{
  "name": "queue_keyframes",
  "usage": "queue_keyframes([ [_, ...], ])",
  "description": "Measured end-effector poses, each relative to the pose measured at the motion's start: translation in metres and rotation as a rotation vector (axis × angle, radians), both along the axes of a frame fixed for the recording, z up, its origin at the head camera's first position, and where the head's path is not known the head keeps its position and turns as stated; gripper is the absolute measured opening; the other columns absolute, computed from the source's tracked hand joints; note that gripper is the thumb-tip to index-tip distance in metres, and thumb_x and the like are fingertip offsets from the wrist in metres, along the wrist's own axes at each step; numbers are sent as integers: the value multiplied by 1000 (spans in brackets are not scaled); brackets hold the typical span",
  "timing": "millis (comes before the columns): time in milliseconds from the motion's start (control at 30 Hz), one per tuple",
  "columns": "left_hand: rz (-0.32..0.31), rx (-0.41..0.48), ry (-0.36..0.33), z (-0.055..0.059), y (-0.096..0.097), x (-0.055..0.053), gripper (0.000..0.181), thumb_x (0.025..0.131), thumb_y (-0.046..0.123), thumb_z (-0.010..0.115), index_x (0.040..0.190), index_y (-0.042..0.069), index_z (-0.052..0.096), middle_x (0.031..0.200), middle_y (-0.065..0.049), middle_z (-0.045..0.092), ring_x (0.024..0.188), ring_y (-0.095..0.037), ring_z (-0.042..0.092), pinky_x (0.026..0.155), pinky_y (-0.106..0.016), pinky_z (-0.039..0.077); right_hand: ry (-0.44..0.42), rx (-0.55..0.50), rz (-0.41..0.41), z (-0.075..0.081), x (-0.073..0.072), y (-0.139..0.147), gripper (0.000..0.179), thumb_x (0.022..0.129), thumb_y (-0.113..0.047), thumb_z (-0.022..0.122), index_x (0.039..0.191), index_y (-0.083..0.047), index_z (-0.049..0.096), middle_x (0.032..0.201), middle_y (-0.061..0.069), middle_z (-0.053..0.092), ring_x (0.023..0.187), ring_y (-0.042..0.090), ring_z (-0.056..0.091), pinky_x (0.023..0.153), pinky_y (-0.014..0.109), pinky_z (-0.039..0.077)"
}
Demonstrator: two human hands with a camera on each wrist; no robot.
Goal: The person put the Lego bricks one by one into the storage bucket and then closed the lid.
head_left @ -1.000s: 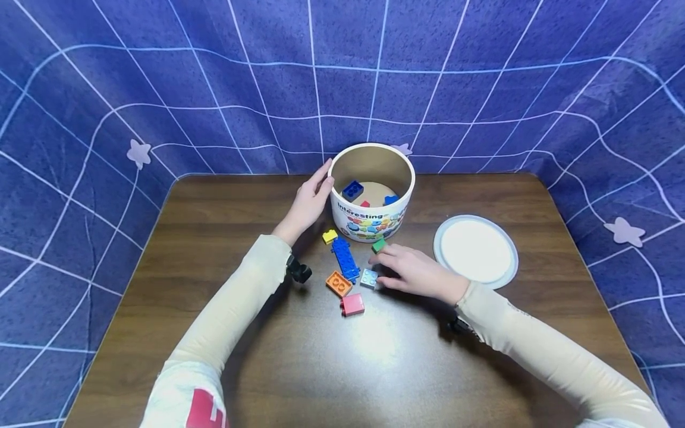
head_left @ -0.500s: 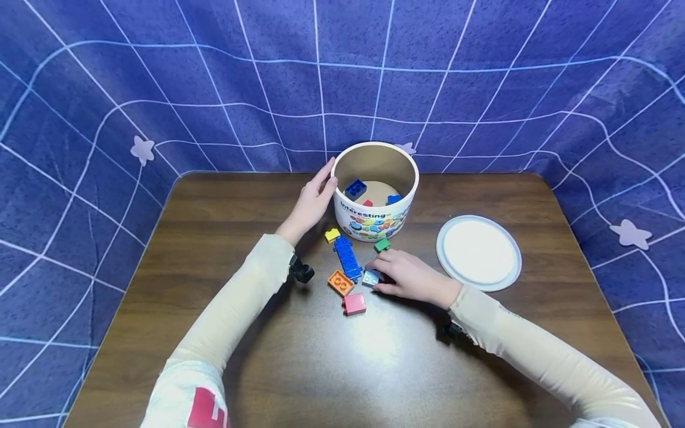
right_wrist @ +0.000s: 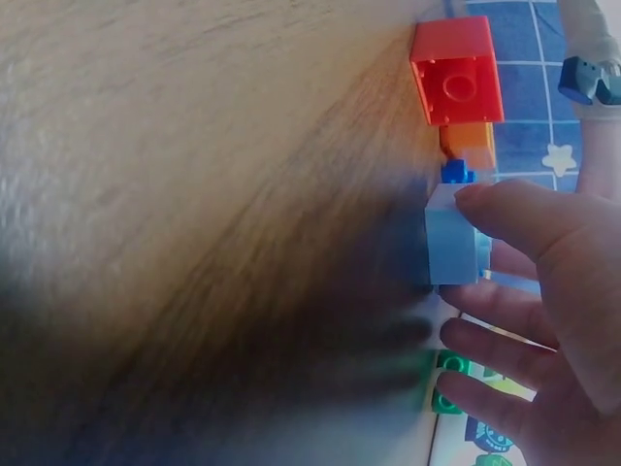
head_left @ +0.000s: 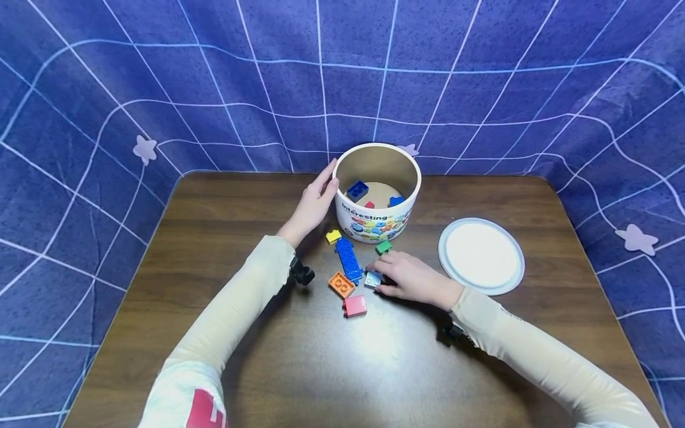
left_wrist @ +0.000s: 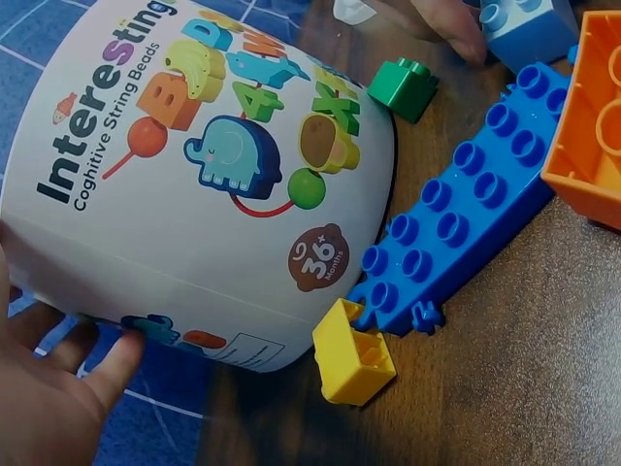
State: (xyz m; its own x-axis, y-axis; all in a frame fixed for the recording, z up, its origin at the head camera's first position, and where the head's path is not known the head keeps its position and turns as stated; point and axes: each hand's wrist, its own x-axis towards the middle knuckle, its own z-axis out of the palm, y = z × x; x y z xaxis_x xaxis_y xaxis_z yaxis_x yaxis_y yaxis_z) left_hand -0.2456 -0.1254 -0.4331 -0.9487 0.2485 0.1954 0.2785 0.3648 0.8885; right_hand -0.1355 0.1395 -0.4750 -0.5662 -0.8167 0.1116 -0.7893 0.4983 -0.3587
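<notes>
My left hand (head_left: 313, 205) rests against the left side of a white printed bucket (head_left: 374, 223), its fingers lying along the outer wall. In the head view, my right hand (head_left: 409, 278) is low over the table, pinching a light blue toy brick (head_left: 373, 279) between thumb and forefinger. The right wrist view shows the thumb (right_wrist: 500, 209) on that brick, with the other fingers spread. Around it lie a long blue studded piece (head_left: 349, 260), an upturned orange brick (head_left: 341, 285), a red brick (head_left: 355, 306), a green brick (head_left: 383, 247) and a yellow brick (head_left: 333, 236).
Inside the bucket are a dark blue brick (head_left: 357, 191), another blue piece (head_left: 395, 201) and a bit of red. A round white lid (head_left: 481, 255) lies on the wooden table (head_left: 225, 208) to the right. A blue patterned cloth (head_left: 267, 89) hangs behind.
My right hand has moved slightly left and closed its thumb and forefinger on the light blue brick, away from the green brick. The left hand stays on the bucket.
</notes>
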Motion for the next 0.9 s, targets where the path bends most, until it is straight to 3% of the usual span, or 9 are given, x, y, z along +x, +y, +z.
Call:
queue_keyframes([
  [267, 0, -14, 5, -3, 0, 0, 55, 113, 23, 44, 164, 9, 31, 169, -8, 31, 150, -28, 41, 122, -40, 36, 9, -32, 3, 7, -1, 9, 37, 96, -25, 77, 127, -7, 69, 112, 5, 69, 104, 21, 63, 94, 42, 56],
  [533, 2, -10, 11, 1, 2, 0, 54, 113, 24, 44, 165, 11, 31, 169, -7, 31, 150, -28, 41, 122, -39, 36, 12, -47, -12, 29, -5, 17, 38, 96, -24, 77, 128, -5, 69, 117, 8, 70, 109, 24, 64, 97, 44, 57],
  [900, 3, -12, 3, -2, 1, -1, 55, 114, 25, 43, 165, 9, 31, 169, -7, 31, 149, -29, 42, 122, -41, 37, 166, -132, 37, 72, -14, 27, 31, 92, -17, 80, 119, -4, 71, 116, 9, 70, 110, 28, 65, 99, 46, 56],
])
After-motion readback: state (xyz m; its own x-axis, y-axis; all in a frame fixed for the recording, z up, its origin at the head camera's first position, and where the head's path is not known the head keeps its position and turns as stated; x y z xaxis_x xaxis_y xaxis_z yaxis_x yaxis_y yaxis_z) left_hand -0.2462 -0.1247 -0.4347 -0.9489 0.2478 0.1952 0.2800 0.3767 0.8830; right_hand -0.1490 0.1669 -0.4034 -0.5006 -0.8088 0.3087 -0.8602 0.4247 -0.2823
